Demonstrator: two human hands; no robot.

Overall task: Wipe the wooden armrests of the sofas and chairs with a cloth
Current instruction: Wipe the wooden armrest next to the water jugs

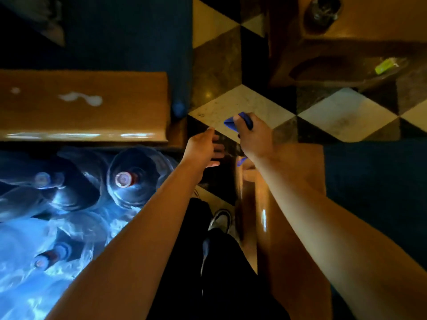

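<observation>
My right hand [253, 137] is closed around a blue cloth [233, 123], held over the checkered floor just past the end of a wooden armrest [298, 204] that runs under my right forearm. My left hand [204, 147] hovers a little to the left with the fingers apart and nothing in it. A second wooden armrest [83, 105], wide and glossy with pale smears on top, lies at the left beside a dark blue seat cushion [127, 33].
Several large blue water bottles [129, 179] crowd the floor at the lower left. A wooden table [360, 38] with a dark round object stands at the top right, a yellow-green item [384, 65] on its lower shelf. My shoe [220, 220] stands between the bottles and the right armrest.
</observation>
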